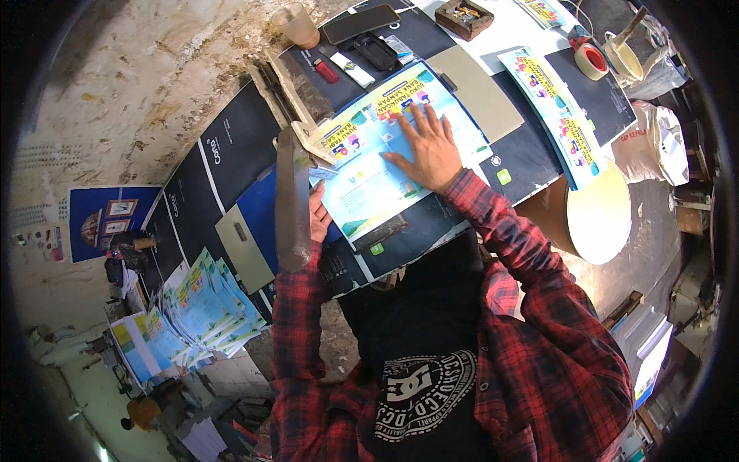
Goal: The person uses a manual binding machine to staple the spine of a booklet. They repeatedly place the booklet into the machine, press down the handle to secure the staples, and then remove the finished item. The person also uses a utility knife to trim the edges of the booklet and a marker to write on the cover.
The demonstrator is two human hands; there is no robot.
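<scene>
My right hand [431, 150] lies flat with fingers spread on a printed, light-blue and yellow cover sheet [366, 196]. Left of the sheet, a long worn metal cutter blade [292, 204] stands raised, its pivot end by a wooden guide bar [296, 104]. My left hand [318, 213] is beside the blade at the sheet's left edge, partly hidden by it; the fingers that show are stretched out. A small light-blue paper piece [329, 171] lies near its fingertips. Beneath the sheet is the black-covered work table [235, 146].
Printed sheets [208, 300] are fanned at lower left; another printed stack [550, 115] lies at right. Farther back are a phone [362, 24], a red lighter [326, 71], a plastic cup [295, 25] and a wooden box [463, 17]. Tape rolls [590, 61] and a glue pot [625, 58] stand far right.
</scene>
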